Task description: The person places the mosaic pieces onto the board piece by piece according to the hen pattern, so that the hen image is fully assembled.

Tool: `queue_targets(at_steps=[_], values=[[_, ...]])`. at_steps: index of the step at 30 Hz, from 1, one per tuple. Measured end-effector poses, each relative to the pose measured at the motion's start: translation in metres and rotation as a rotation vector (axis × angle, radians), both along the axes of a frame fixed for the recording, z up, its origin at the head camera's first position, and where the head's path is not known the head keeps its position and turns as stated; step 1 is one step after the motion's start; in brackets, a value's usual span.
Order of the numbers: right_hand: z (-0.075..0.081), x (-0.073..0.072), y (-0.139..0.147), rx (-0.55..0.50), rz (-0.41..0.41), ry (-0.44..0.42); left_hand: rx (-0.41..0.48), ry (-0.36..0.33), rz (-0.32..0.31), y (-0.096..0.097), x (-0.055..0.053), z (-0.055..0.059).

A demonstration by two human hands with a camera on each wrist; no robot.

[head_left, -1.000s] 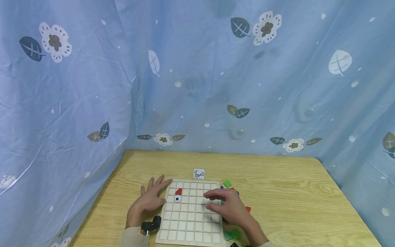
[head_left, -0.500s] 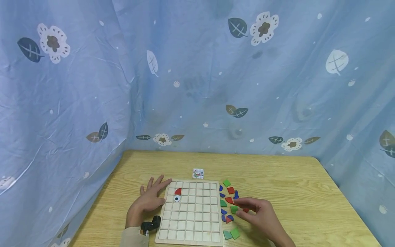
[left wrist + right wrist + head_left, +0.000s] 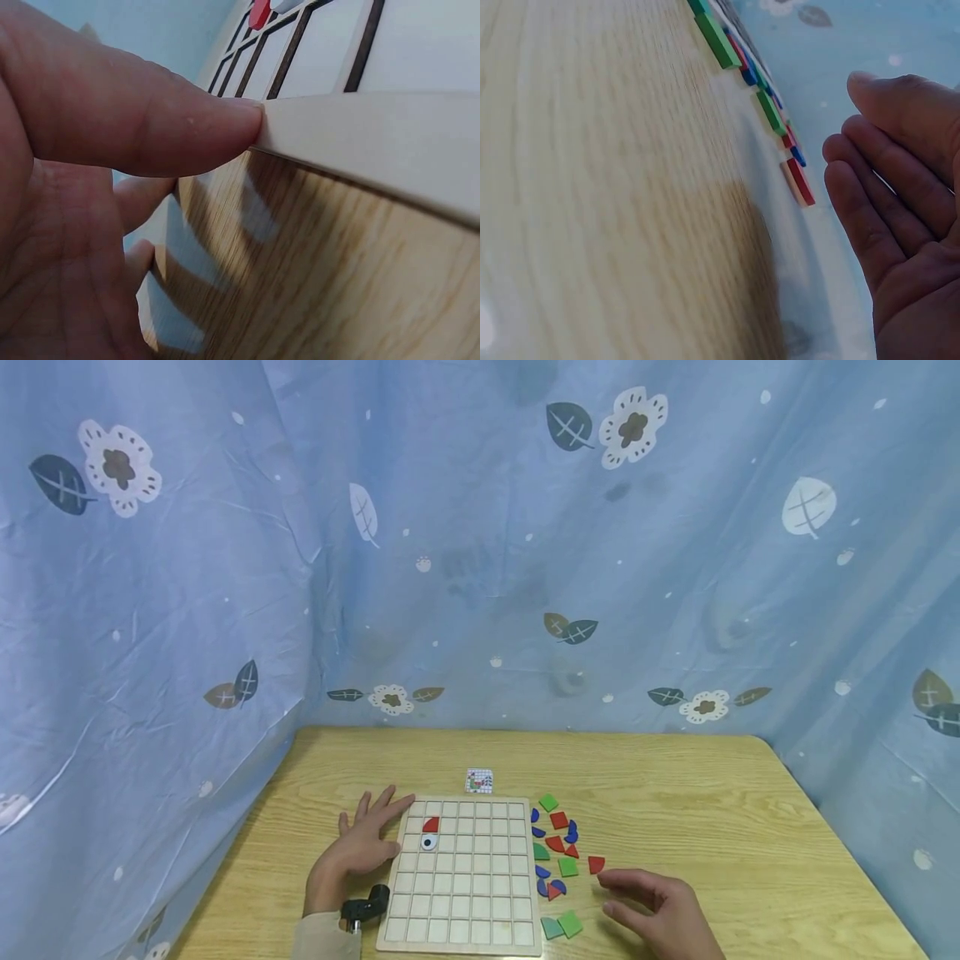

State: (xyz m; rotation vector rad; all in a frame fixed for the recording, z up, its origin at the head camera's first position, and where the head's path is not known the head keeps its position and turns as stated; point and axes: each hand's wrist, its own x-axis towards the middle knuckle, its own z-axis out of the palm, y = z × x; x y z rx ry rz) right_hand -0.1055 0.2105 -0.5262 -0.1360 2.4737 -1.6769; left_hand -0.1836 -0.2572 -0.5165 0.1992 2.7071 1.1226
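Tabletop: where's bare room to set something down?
Free: right of the red quarter-circle tile and right hand, to the right tabletop edge; also behind the pattern card. Crowded: coloured tiles right of the grid board.

Seen from the head view, the grid board (image 3: 460, 907) is pale cream wood, ruled into squares. Toward its 11 o'clock sit a red quarter-circle tile (image 3: 431, 825) and a white eye tile (image 3: 428, 842) with a dark pupil. At 12 o'clock, the picture card (image 3: 479, 780) is white with a grid and red and green marks. From 2 to 4 o'clock lie blue semicircle tiles (image 3: 542, 872), red tiles (image 3: 558, 820) and green square tiles (image 3: 567, 867). The tabletop (image 3: 637, 785) is yellowish woodgrain; the curtain (image 3: 480, 585) is light blue, with brown-centred white flowers and grey, brown and white leaves. At 8 o'clock, the sleeve (image 3: 327, 936) is beige.
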Motion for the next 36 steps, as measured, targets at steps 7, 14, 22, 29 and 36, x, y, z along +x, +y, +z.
queue_targets(at_steps=[7,14,22,29,36], values=[[-0.004,-0.003,-0.006,0.011,0.094,0.015,0.004,0.027,-0.007,-0.002,-0.001,-0.004],[-0.013,-0.005,-0.018,0.047,0.223,0.044,0.041,-0.001,-0.02,-0.001,0.001,0.001],[-0.011,-0.003,-0.022,0.105,0.27,0.001,-0.001,-0.001,-0.005,0.0,0.001,0.003],[-0.012,-0.004,-0.022,0.134,0.328,0.064,-0.005,0.001,0.002,-0.001,0.0,0.001],[-0.017,-0.004,-0.018,0.139,0.403,0.209,-0.005,-0.002,0.0,-0.002,0.0,-0.001]])
